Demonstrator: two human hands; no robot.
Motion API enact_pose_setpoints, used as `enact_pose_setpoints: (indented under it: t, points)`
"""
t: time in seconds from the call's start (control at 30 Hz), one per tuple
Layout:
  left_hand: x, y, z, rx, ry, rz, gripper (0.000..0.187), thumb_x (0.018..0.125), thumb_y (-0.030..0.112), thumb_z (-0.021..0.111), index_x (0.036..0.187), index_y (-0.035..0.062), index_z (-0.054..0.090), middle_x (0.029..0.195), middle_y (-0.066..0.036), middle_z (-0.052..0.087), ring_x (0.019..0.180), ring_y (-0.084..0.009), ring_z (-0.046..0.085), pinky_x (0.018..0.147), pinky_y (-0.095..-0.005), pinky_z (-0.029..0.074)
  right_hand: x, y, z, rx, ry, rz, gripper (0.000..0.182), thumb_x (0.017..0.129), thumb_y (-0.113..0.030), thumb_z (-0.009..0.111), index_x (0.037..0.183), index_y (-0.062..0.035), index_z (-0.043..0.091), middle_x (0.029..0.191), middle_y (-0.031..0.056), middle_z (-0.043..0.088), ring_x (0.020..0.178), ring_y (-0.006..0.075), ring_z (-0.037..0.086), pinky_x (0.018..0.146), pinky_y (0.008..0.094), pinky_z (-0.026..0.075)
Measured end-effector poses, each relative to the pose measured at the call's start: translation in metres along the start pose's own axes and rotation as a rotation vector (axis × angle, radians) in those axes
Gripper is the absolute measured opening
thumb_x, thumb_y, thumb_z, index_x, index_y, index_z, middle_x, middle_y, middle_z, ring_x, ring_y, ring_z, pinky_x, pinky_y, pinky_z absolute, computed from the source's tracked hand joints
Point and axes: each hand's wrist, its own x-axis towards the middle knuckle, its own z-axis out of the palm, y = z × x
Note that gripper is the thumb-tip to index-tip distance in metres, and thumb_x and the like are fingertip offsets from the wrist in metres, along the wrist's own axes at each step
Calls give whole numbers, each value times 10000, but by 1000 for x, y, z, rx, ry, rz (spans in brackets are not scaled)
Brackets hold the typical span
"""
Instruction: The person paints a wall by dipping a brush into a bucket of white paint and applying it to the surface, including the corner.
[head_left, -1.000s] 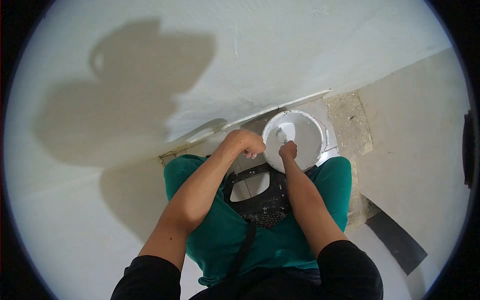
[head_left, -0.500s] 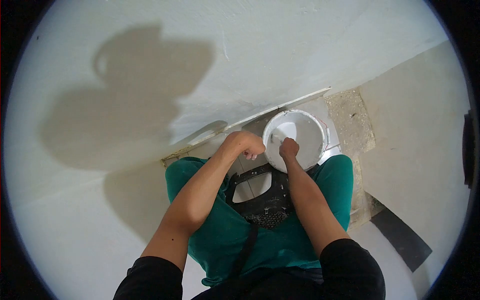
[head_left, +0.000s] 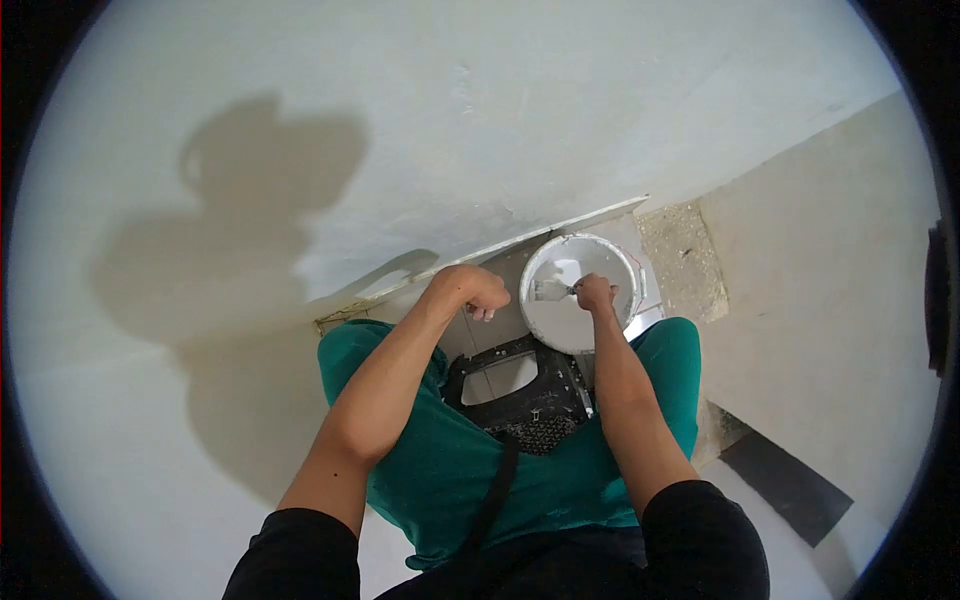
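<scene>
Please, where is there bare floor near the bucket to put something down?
The rough floor patch between the bucket and the right-hand wall looks bare. Crowded: between the knees, where the black stool sits close to the bucket.

The person sits with bent knees in green trousers (head_left: 470, 490). The right hand (head_left: 596, 292) is closed on the handle of a brush (head_left: 550, 290), and the brush is over the inside of a white bucket (head_left: 526, 318). The left hand (head_left: 482, 291) is near the left side of the bucket, with its fingers curled. Between the knees there is a black stool (head_left: 540, 385), which has an opening in it. A pale wall (head_left: 450, 130) carries a shadow (head_left: 240, 200).
</scene>
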Motion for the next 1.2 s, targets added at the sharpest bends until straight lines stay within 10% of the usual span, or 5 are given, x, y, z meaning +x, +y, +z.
enact_pose_setpoints:
  t: [0.47, 0.8, 1.2]
  points:
    - [-36, -117, 78, -231, -13, -23, 375, 759, 215, 411, 914, 11, 686, 848, -142, 672, 729, -238, 612, 675, -403, 494, -10, -1, -28, 359, -208, -169, 173, 758, -178, 600, 816, -102, 744, 694, 93, 677, 641, 181, 614, 636, 343, 489]
    - [-43, -173, 117, -359, 88, 5, 309, 725, 145, 426, 861, 10, 668, 767, -128, 637, 639, -227, 553, 594, -406, 431, -32, -39, -62, 552, -350, -211, 210, 884, -104, 536, 1003, 2, 672, 834, 62, 657, 762, 142, 587, 687, 298, 472]
    - [-72, -186, 122, -496, 169, 4, 236, 725, 132, 424, 745, 18, 629, 647, -71, 574, 513, -173, 450, 485, -346, 364, -83, -219, 93, 716, -369, -73, 270, 854, -187, 530, 965, 25, 654, 732, 103, 651, 608, 157, 602, 529, 328, 475]
